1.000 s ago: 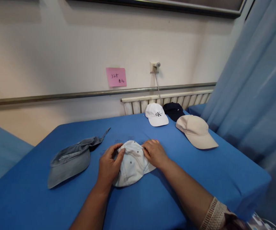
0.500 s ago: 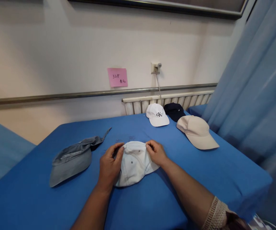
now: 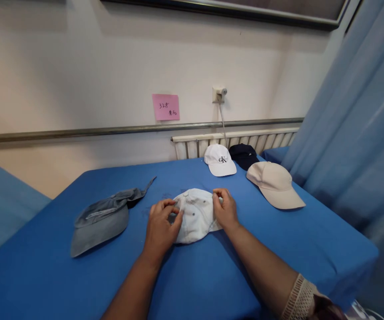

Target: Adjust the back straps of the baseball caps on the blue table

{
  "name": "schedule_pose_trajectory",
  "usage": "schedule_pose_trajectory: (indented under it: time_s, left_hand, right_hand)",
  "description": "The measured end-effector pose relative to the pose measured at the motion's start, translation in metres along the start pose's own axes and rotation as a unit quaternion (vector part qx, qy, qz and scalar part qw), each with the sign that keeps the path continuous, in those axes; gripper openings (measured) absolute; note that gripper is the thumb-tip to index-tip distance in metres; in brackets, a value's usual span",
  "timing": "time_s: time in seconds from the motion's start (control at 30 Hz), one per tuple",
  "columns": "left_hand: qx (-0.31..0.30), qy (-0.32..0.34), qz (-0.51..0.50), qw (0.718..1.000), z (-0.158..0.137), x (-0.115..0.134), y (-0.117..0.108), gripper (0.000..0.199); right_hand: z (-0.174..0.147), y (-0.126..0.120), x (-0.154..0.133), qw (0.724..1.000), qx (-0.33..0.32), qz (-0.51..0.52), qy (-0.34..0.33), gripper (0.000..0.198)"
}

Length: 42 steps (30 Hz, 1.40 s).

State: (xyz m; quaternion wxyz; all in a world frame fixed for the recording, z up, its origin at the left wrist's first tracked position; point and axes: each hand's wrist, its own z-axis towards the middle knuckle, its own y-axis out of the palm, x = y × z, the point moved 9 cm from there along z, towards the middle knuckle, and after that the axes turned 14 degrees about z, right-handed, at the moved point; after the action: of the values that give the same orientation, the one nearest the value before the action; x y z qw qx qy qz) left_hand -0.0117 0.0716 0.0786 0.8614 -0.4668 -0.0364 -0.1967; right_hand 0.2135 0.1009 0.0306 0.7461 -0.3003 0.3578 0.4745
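A pale, light-blue baseball cap [image 3: 196, 218] lies at the middle of the blue-covered table, its crown toward me and its brim mostly hidden. On its left side my left hand [image 3: 164, 224] pinches the fabric between thumb and fingers. The fingers of my right hand [image 3: 224, 206] are closed on the cap's upper right edge. Left of my hands rests a grey-blue cap [image 3: 101, 222], flattened, with a strap end sticking up at its right.
At the back right sit a white cap [image 3: 220, 160] with black letters, a dark navy cap [image 3: 244, 155] and a beige cap [image 3: 275, 184]. Behind them are a radiator [image 3: 192, 149] and a wall rail [image 3: 112, 131]. A blue curtain [image 3: 351, 124] hangs on the right.
Both hands have moved the pale cap a little away from me and to the right. More of its crown top shows now. The other caps stay where they were.
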Motion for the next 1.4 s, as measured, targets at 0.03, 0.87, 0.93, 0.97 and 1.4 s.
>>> schedule_pose_trajectory:
  time_s: [0.03, 0.87, 0.93, 0.97, 1.4]
  left_hand:
    - [-0.001, -0.005, -0.011, 1.000, 0.000, -0.001, 0.002, 0.022]
    - [-0.044, -0.008, -0.103, 0.994, -0.002, 0.006, 0.008, 0.024]
    - [-0.046, -0.004, -0.100, 0.994, -0.002, 0.007, 0.009, 0.023]
    - [-0.046, -0.002, -0.098, 0.994, -0.002, 0.008, 0.009, 0.023]
    - [-0.117, -0.033, -0.220, 0.968, -0.008, 0.009, 0.027, 0.023]
  right_hand:
    - [-0.002, -0.001, -0.009, 1.000, 0.000, -0.005, -0.026, 0.019]
    - [-0.041, 0.058, -0.020, 0.884, -0.308, -0.352, -0.003, 0.014]
    - [-0.045, 0.062, -0.018, 0.877, -0.327, -0.353, -0.002, 0.016]
    - [-0.046, 0.064, -0.018, 0.876, -0.328, -0.352, -0.001, 0.017]
    - [-0.029, 0.062, -0.010, 0.988, -0.140, 0.044, 0.055, 0.017]
